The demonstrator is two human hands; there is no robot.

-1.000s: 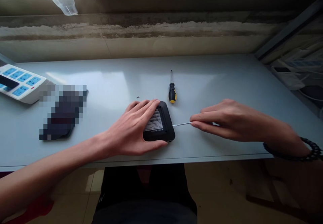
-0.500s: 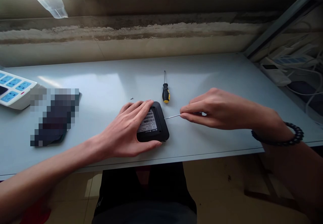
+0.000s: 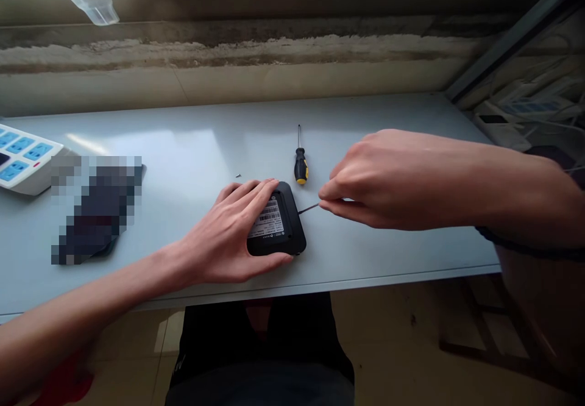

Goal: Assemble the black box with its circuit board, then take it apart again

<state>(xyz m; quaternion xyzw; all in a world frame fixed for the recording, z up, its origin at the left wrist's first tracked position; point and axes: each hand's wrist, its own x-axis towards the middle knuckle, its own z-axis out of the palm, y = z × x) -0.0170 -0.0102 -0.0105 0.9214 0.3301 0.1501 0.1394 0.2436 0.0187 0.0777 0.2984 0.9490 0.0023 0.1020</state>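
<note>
A flat black box-shaped device (image 3: 287, 229) with a white printed label lies on the table. My left hand (image 3: 228, 229) is spread over its left part, fingers at the far edge and thumb along the near edge, gripping it. Between thumb and fingers, my right hand (image 3: 365, 183) pinches a thin metal rod (image 3: 309, 209). The rod's tip meets the right side of the device; its other end is hidden in my hand. Beyond the device lies a black and yellow screwdriver (image 3: 300, 168), pointing away from me. A tiny screw (image 3: 238, 175) rests just past my left fingers.
At the left are a white power strip (image 3: 31, 177) with blue sockets and a blurred-out dark phone-like object (image 3: 98, 211). The pale table (image 3: 397, 253) ends at its front edge above my legs. White cables and devices (image 3: 516, 119) sit behind a metal post on the right.
My right hand has turned over, back upward, and its wrist has risen. The rod stays at the device's side. My left hand holds the same place.
</note>
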